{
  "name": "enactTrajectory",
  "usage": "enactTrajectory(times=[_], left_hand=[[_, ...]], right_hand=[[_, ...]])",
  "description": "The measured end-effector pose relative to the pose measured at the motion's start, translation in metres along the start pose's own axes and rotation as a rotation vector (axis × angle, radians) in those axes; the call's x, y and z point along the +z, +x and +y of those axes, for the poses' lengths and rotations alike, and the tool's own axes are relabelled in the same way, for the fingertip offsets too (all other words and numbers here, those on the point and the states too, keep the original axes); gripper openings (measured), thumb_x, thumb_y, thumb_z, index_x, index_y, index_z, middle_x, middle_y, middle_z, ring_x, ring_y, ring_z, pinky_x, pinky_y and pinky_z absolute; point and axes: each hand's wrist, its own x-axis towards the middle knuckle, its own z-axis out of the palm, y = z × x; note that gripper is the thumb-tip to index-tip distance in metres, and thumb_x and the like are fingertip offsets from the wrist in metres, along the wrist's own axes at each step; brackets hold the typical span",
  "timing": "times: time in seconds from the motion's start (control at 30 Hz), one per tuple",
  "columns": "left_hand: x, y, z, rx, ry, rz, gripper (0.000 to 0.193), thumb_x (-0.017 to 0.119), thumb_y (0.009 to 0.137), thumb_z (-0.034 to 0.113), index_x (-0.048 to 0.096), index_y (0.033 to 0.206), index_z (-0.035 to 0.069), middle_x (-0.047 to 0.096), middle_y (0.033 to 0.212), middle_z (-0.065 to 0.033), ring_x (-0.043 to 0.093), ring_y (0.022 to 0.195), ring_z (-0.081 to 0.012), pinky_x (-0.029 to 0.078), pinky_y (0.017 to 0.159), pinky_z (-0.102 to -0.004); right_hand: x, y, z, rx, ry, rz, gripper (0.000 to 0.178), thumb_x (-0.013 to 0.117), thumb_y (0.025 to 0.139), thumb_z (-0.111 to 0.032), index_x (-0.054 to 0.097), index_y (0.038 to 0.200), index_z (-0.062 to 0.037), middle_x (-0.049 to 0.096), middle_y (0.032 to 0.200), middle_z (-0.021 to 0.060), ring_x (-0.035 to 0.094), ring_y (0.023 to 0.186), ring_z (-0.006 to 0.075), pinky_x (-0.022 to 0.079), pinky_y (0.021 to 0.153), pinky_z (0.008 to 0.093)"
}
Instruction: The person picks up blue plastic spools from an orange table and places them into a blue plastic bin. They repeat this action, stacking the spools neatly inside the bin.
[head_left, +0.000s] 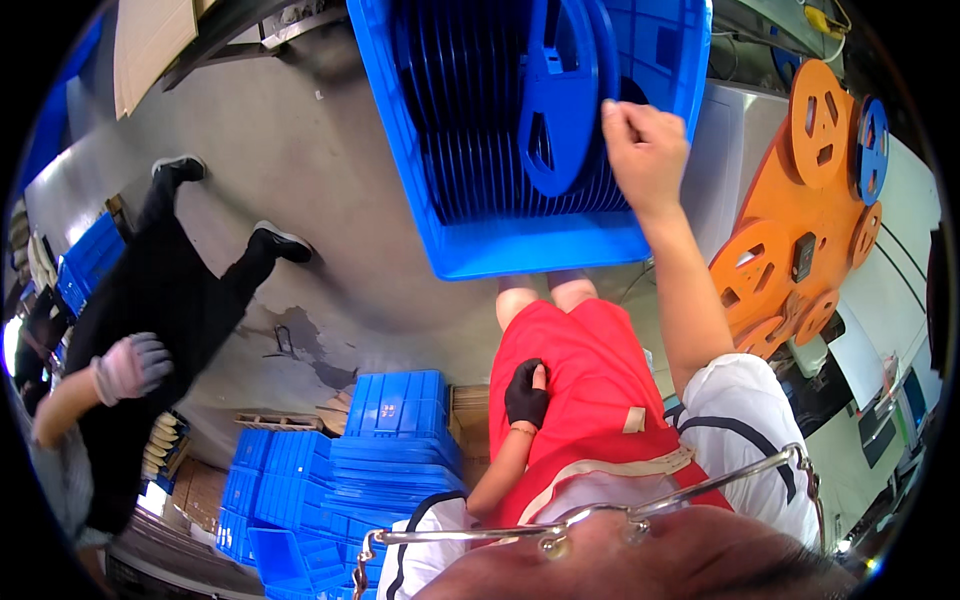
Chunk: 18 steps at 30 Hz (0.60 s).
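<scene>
My right hand (648, 158), bare, is curled closed above the right wall of a large blue plastic crate (540, 245). Whatever its fingers may hold is hidden. Beside it, a blue reel flange (567, 120) with cut-out slots leans on top of a tightly packed row of thin blue discs (465, 150) standing on edge in the crate. My left hand (528, 393) wears a black glove with a bare thumb tip. It lies against the front of my red apron (590, 350), fingers bent inward, and its palm side cannot be seen.
At right, an orange rotary fixture (775, 215) carries several slotted round plates and one blue reel (872, 150). Stacked blue crates (390, 450) stand at lower left. Another person in black trousers and a pale glove (133, 368) is on the left. A cardboard sheet (155, 45) lies at upper left.
</scene>
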Motion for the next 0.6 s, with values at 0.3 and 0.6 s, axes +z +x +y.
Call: enactTrajectory(times=[0.3,0.6], left_hand=[[-0.03,0.019,0.015,0.055,0.044,-0.058,0.017,0.054,0.09,0.015,0.061,0.097,0.001,0.065,0.083,-0.0067,0.061,0.076,-0.0135,0.048,0.072,-0.0264],[-0.067,0.048,0.059,0.043,-0.214,-0.251,0.018,0.057,0.088,0.016,0.059,0.101,0.004,0.062,0.083,-0.0045,0.057,0.069,-0.0136,0.047,0.062,-0.0267]], right_hand=[[-0.011,-0.147,0.026,0.682,0.232,-0.59,0.033,0.051,0.091,-0.031,0.062,0.076,-0.003,0.06,0.071,0.0185,0.06,0.065,0.0334,0.045,0.058,0.0393],[-0.153,-0.328,0.019,0.864,-0.012,-0.802,0.021,0.054,0.083,-0.026,0.067,0.089,-0.0096,0.066,0.086,0.0152,0.063,0.081,0.0334,0.05,0.073,0.0408]])
